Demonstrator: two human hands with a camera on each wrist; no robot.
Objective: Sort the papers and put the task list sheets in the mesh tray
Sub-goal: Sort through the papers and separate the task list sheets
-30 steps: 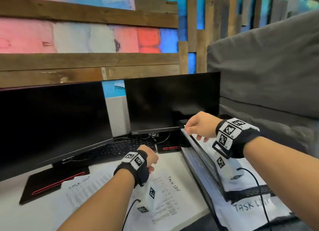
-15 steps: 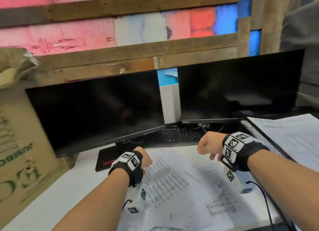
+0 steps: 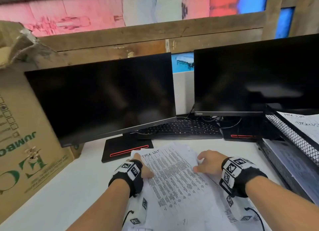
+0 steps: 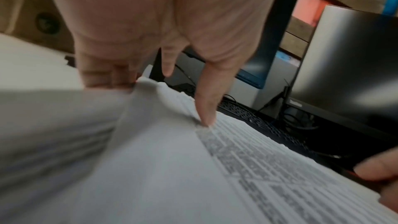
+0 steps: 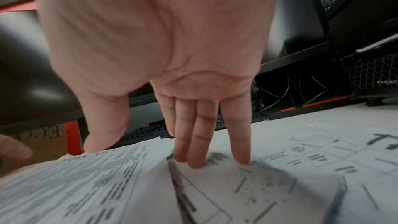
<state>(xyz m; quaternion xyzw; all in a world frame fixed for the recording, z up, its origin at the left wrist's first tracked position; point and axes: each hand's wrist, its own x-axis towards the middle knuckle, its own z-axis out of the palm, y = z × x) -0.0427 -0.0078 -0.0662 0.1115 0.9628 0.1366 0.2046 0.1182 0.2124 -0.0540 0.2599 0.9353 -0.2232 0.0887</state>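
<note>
A printed sheet headed "TASK LIST" (image 3: pixel 172 175) tops a loose pile of papers on the white desk. My left hand (image 3: pixel 142 165) holds its left edge: the thumb (image 4: pixel 204 117) presses on top and curled fingers (image 4: pixel 103 76) meet the lifted edge. My right hand (image 3: pixel 205 163) lies open at the sheet's right edge, thumb (image 5: pixel 101 139) on that sheet (image 5: pixel 96 176), straight fingers (image 5: pixel 193 159) pressing a diagram sheet (image 5: pixel 280 176) below. The black mesh tray (image 3: pixel 293 139) stands at the right and holds handwritten task list sheets (image 3: pixel 305 125).
Two dark monitors (image 3: pixel 103 99) (image 3: pixel 255 75) stand behind the pile, with a black keyboard (image 3: pixel 181 128) between them. A monitor base (image 3: pixel 127 149) lies just beyond the papers. A large cardboard box (image 3: pixel 25 135) fills the left. The tray's lower tier (image 3: pixel 284 163) holds paper.
My right hand has left the mesh tray and come down left onto the pile. The left hand has settled on the top sheet's left edge. The head view swung left.
</note>
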